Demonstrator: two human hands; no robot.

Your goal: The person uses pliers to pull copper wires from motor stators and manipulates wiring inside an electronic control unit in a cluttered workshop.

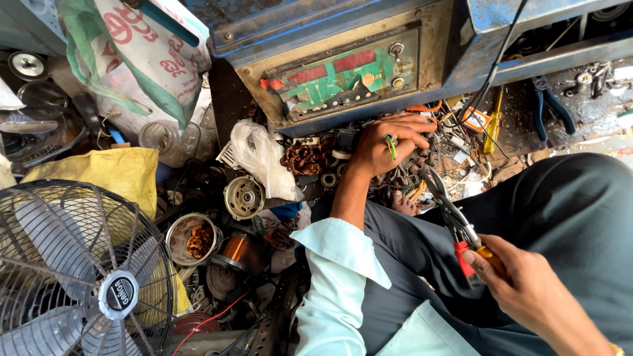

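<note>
Head camera is looking down at a person who is sitting among many motor parts. The left hand (382,146) is reaching forward into the heap of small metal parts (402,177) below the blue machine (343,72), and its fingers are pinching a short green and yellow wire piece (391,146). This wire looks thin, light and easy to bend, so I think it is best taken near its end with the fingertips, because it can slip away among the scrap. The right hand (521,280) is closing around the red and yellow handles of the pliers (455,221), above the lap, with the metal nose pointing toward the heap. The pliers seem stiff and rather heavy; the covered handles are giving a sure hold. A fan (79,277) is standing at the left side.
</note>
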